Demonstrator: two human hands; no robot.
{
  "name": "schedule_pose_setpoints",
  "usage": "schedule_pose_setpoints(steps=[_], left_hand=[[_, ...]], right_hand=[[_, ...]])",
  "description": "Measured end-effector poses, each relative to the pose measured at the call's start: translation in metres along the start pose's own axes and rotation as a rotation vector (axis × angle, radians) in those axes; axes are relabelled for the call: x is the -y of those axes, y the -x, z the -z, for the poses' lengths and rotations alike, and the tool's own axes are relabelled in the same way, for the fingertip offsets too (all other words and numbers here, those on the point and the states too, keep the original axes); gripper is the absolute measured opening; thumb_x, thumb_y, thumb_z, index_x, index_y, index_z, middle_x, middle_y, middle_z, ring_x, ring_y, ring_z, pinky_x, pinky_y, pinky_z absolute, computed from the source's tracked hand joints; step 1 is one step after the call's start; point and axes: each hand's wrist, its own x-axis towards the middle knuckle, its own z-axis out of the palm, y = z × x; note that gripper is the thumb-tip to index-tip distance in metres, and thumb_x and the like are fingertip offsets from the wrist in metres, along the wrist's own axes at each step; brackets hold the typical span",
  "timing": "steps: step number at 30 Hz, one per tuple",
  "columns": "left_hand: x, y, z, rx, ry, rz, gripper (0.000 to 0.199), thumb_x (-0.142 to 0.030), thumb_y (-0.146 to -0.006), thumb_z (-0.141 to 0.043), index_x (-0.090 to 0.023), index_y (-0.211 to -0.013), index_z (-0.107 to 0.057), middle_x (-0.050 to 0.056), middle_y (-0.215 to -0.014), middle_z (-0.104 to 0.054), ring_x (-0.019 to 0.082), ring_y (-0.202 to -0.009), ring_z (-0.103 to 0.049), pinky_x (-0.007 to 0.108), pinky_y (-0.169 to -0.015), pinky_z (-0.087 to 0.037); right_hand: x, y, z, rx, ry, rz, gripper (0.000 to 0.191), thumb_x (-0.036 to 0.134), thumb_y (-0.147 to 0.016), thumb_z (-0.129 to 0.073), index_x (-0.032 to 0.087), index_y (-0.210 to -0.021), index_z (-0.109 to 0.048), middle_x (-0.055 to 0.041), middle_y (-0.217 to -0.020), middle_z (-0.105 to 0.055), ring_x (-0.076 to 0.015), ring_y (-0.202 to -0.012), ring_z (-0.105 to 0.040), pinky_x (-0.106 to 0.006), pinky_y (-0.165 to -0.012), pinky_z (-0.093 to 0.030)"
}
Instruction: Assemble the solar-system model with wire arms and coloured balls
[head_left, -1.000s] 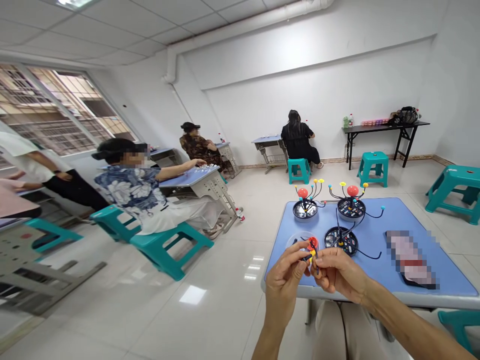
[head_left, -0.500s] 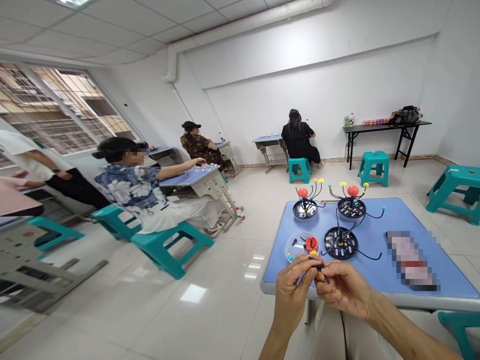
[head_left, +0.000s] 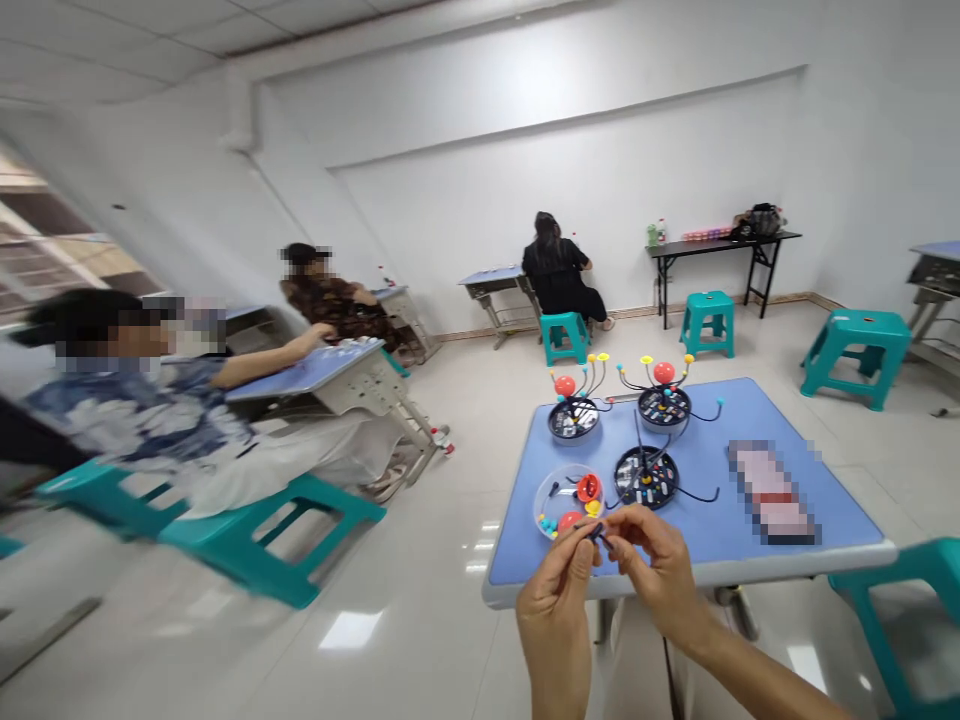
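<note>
My left hand [head_left: 559, 590] and my right hand [head_left: 656, 565] meet above the near edge of the blue desk [head_left: 697, 535]. Both are closed in a pinch on a small black plastic part [head_left: 596, 535], partly covered by the fingers. Just beyond them stands a round black base [head_left: 646, 478] with curved black arms. A clear round tray [head_left: 538, 490] to its left holds a red half-ball [head_left: 589, 488], a red ball [head_left: 570, 523], and small yellow and blue pieces. Farther back are two solar system models, the left one [head_left: 574, 420] and the right one [head_left: 664, 405], each topped by a red ball.
A blurred phone-like object [head_left: 776, 495] lies on the right of the desk. Green stools stand at the right front [head_left: 915, 580] and behind the desk [head_left: 709, 320]. A person [head_left: 150, 400] sits at another desk on the left; two more sit farther back.
My view has turned to the right, so the room and desk appear shifted left. Both hands stay together on the black part, and my right hand's fingers have shifted on it.
</note>
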Motion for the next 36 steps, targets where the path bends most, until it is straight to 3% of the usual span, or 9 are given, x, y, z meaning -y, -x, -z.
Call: schedule_pose_setpoints(steps=[5,10,13,17,20,23,25,31,36], left_hand=[[0.016,0.003,-0.003,-0.057,0.077,0.122,0.035,-0.044,-0.071,-0.076,-0.018,-0.094,-0.078,0.007,-0.094,-0.076,0.021,-0.083,-0.069,0.03,-0.077,-0.058],[0.008,0.009,-0.012,-0.089,0.292,0.308,0.038,-0.045,-0.061,-0.083,-0.019,-0.089,-0.078,0.007,-0.097,-0.076,0.023,-0.095,-0.069,0.032,-0.082,-0.059],[0.003,0.013,-0.019,-0.068,0.343,0.338,0.039,-0.044,-0.058,-0.085,-0.017,-0.086,-0.078,0.008,-0.093,-0.076,0.023,-0.09,-0.069,0.031,-0.079,-0.059],[-0.002,0.013,-0.023,0.034,0.293,0.254,0.039,-0.046,-0.067,-0.079,-0.016,-0.092,-0.077,0.009,-0.089,-0.074,0.02,-0.079,-0.068,0.031,-0.072,-0.059],[-0.008,0.011,-0.018,0.07,0.163,0.123,0.035,-0.045,-0.075,-0.073,-0.018,-0.098,-0.076,0.006,-0.081,-0.073,0.017,-0.071,-0.066,0.029,-0.069,-0.057],[-0.016,0.011,-0.011,0.059,0.0,-0.004,0.031,-0.042,-0.076,-0.072,-0.019,-0.097,-0.076,0.003,-0.072,-0.07,0.014,-0.062,-0.062,0.026,-0.063,-0.055],[-0.018,0.011,-0.007,0.064,-0.086,-0.076,0.028,-0.039,-0.077,-0.072,-0.02,-0.096,-0.076,0.004,-0.079,-0.07,0.014,-0.062,-0.062,0.025,-0.063,-0.055],[-0.011,0.012,-0.005,0.112,-0.147,-0.182,0.021,-0.031,-0.079,-0.07,-0.021,-0.097,-0.075,0.007,-0.101,-0.07,0.019,-0.09,-0.066,0.026,-0.077,-0.054],[-0.006,0.011,-0.003,0.125,-0.137,-0.178,0.021,-0.031,-0.081,-0.069,-0.02,-0.097,-0.074,0.007,-0.097,-0.068,0.017,-0.081,-0.064,0.024,-0.07,-0.054]], right_hand=[[-0.003,0.002,0.0,-0.085,0.088,0.201,0.015,0.021,-0.092,-0.055,0.026,-0.098,-0.068,-0.0041,-0.083,-0.064,-0.0162,-0.072,-0.06,-0.029,-0.064,-0.05],[-0.009,0.005,0.006,-0.02,0.16,0.34,0.027,0.021,-0.092,-0.051,0.028,-0.114,-0.066,-0.0072,-0.087,-0.06,-0.0175,-0.072,-0.06,-0.031,-0.061,-0.053],[-0.01,0.005,0.01,-0.018,0.17,0.338,0.029,0.02,-0.094,-0.047,0.029,-0.112,-0.068,-0.0063,-0.085,-0.059,-0.0157,-0.066,-0.059,-0.029,-0.058,-0.051],[-0.006,0.002,0.014,-0.112,0.183,0.245,0.016,0.024,-0.091,-0.054,0.025,-0.093,-0.07,-0.0067,-0.082,-0.062,-0.0175,-0.069,-0.06,-0.03,-0.06,-0.05],[0.001,-0.001,0.018,-0.208,0.117,0.024,0.016,0.034,-0.092,-0.055,0.022,-0.084,-0.063,-0.0046,-0.073,-0.062,-0.0163,-0.061,-0.058,-0.029,-0.056,-0.049],[0.013,-0.006,0.024,-0.153,-0.072,-0.202,0.026,0.045,-0.09,-0.056,0.02,-0.083,-0.059,-0.0034,-0.068,-0.062,-0.0143,-0.053,-0.055,-0.028,-0.048,-0.048],[0.022,-0.01,0.028,-0.103,-0.161,-0.275,0.028,0.046,-0.085,-0.063,0.02,-0.078,-0.058,-0.0023,-0.065,-0.061,-0.0139,-0.052,-0.054,-0.027,-0.046,-0.048],[0.034,-0.014,0.034,-0.05,-0.223,-0.331,0.018,0.035,-0.078,-0.07,0.018,-0.078,-0.064,0.002,-0.057,-0.054,-0.0106,-0.047,-0.048,-0.024,-0.041,-0.041],[0.036,-0.015,0.031,-0.005,-0.207,-0.329,0.021,0.036,-0.079,-0.068,0.017,-0.073,-0.063,0.0017,-0.055,-0.053,-0.0107,-0.048,-0.047,-0.024,-0.042,-0.041]])
